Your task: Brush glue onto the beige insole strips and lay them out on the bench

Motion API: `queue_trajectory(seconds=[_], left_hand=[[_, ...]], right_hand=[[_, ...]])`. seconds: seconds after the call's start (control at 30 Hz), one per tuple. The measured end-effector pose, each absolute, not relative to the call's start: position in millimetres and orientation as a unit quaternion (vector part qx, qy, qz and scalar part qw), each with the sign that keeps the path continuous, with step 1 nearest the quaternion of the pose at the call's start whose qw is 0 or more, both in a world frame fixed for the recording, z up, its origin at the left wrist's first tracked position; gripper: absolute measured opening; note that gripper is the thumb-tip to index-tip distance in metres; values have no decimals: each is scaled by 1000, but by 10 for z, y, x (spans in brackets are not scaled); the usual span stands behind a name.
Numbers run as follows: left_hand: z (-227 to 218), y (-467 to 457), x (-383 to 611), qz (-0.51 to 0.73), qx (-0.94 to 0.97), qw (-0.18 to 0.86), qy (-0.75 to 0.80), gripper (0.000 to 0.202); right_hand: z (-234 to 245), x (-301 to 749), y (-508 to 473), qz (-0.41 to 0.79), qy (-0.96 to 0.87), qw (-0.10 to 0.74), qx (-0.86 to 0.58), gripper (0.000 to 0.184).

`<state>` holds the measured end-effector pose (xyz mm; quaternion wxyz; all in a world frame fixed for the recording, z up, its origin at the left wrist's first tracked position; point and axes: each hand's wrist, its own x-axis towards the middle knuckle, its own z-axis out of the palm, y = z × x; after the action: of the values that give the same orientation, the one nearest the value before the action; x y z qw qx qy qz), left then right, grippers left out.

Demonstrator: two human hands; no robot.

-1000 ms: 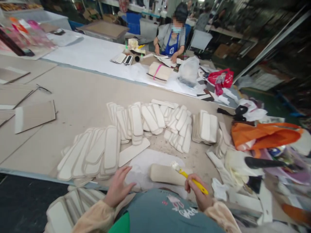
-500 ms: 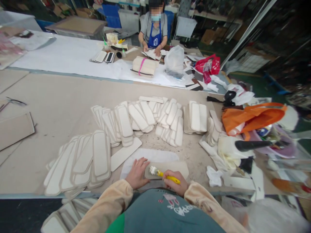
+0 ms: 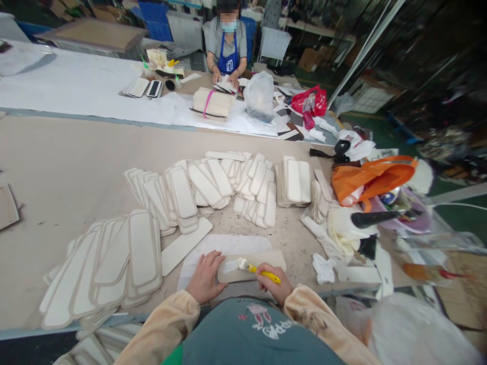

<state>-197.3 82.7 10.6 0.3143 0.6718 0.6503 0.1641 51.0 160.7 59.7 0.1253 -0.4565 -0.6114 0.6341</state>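
A beige rounded panel [image 3: 268, 262] lies on a white sheet of paper [image 3: 243, 242] near the table edge before me. My left hand [image 3: 206, 280] rests flat on the panel's left end, fingers spread. In my right hand [image 3: 274, 284] is a brush with a yellow handle [image 3: 269, 276]. Its bristles, loaded with a white paste, touch the panel's surface. A pale wet streak [image 3: 229, 266] shows on the panel between the brush head and my left hand. One long off-white strip [image 3: 186, 247] lies just beyond my left hand.
Overlapping pale panels [image 3: 142, 248] fan out at left, with more piles [image 3: 182, 192] behind and a neat stack [image 3: 292, 180] at right. A crumpled white tissue [image 3: 323, 267], a white container [image 3: 344, 225] and an orange bag [image 3: 375, 177] sit rightward. A co-worker [image 3: 227, 56] handles pieces across the table.
The brush has moved right along the panel, away from my left hand, leaving a whitish streak. My left hand stays on the panel's end. The whole view has shifted slightly.
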Motion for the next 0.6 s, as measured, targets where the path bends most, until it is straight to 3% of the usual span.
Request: queue_trajectory(seconds=[0.43,0.6], left_hand=[[82,840,-1987,165,680,303,647,68],[109,839,-1978,160,681,307,645,71]], right_hand=[[686,1386,1692,519,-581,211,-591,26],[770,1022,1617,615,-562,215,-509,23]])
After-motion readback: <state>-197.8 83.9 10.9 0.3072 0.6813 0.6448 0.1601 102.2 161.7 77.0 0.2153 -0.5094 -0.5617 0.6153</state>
